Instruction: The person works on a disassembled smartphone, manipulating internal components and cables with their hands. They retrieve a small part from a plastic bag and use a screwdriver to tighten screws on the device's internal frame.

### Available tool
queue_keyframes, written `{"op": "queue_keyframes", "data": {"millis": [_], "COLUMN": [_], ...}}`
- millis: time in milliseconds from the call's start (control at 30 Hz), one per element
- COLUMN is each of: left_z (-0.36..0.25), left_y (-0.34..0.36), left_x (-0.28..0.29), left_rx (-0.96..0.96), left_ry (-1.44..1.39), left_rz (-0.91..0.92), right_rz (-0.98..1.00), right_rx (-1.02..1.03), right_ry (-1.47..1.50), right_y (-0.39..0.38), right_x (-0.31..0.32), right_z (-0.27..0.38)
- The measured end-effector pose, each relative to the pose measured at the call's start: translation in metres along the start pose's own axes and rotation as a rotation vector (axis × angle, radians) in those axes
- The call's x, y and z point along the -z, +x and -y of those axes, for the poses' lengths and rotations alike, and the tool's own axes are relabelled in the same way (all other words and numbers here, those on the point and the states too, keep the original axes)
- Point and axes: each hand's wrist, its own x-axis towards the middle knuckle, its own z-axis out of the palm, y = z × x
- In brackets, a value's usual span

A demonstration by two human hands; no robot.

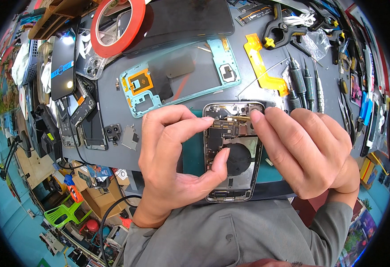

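Observation:
An opened phone (251, 153) lies upright before me, its circuit board (224, 129) and a dark round coil (238, 159) exposed. My left hand (172, 155) curves around its left side. The index fingertip rests at the upper left of the board and the thumb reaches over the inside; the two are apart with nothing between them. At the phone's upper right, my right hand (299, 149) is closed in a pinch. From its fingertips a thin gold-coloured strip (238, 118) extends across the top of the board; its kind is unclear.
Beyond the phone lies a light-blue phone frame (195, 91), with a yellow flex cable (264, 66) and several screwdrivers (298, 78) to its right. A red tape roll (98, 38), a black clamp (278, 29) and loose phone parts (88, 120) surround the grey worktop.

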Motion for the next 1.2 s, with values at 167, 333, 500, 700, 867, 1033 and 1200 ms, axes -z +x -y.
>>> {"op": "queue_keyframes", "data": {"millis": [167,333,500,700,867,1033,1200], "left_z": [0.001,0.001,0.002,0.007,0.009,0.011,0.008], "left_y": [-0.001,0.001,-0.001,0.0,0.0,-0.001,-0.002], "left_x": [0.0,-0.001,0.0,-0.001,-0.004,-0.004,-0.004], "left_rx": [0.004,0.006,0.022,-0.007,-0.039,-0.052,-0.04], "left_ry": [0.01,-0.002,-0.05,-0.072,-0.095,-0.067,-0.049], "left_rz": [-0.002,-0.007,-0.037,-0.061,-0.102,-0.115,-0.121], "right_rz": [0.007,0.024,0.026,-0.067,-0.055,-0.083,-0.076], "right_rx": [-0.016,-0.06,-0.14,-0.107,-0.031,0.0,0.009], "right_ry": [0.026,0.064,0.112,0.163,0.131,0.077,0.051], "right_y": [0.002,0.0,0.0,-0.003,0.007,0.011,0.011], "right_x": [0.002,0.008,0.015,0.001,0.0,-0.006,-0.006], "right_z": [-0.002,-0.004,-0.009,-0.012,-0.009,-0.009,-0.007]}}
